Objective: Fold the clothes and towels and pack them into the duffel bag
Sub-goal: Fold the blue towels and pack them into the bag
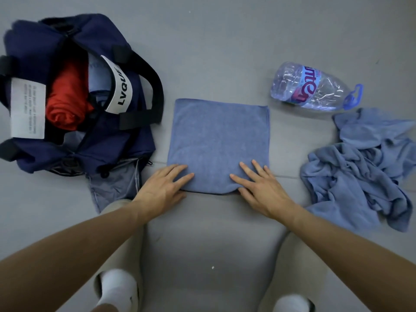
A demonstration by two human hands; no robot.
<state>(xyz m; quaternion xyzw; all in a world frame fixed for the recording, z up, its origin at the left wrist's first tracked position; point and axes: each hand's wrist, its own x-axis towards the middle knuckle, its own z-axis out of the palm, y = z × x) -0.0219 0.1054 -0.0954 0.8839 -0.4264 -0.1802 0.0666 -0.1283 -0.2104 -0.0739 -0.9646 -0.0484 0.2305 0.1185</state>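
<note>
A blue towel (217,140) lies flat on the grey floor in front of me, folded into a neat square. My left hand (165,185) rests with straight fingers on its near left corner. My right hand (258,188) lies flat on its near right corner. The navy duffel bag (126,140) stands open at the left, with a rolled red garment (65,97) and some light blue cloth inside. A crumpled heap of blue towels (360,172) lies at the right.
A crushed plastic water bottle (315,86) with a blue cap lies on its side behind the heap. A grey-blue cloth (112,190) sticks out from under the bag by my left knee. My legs and white socks are at the bottom.
</note>
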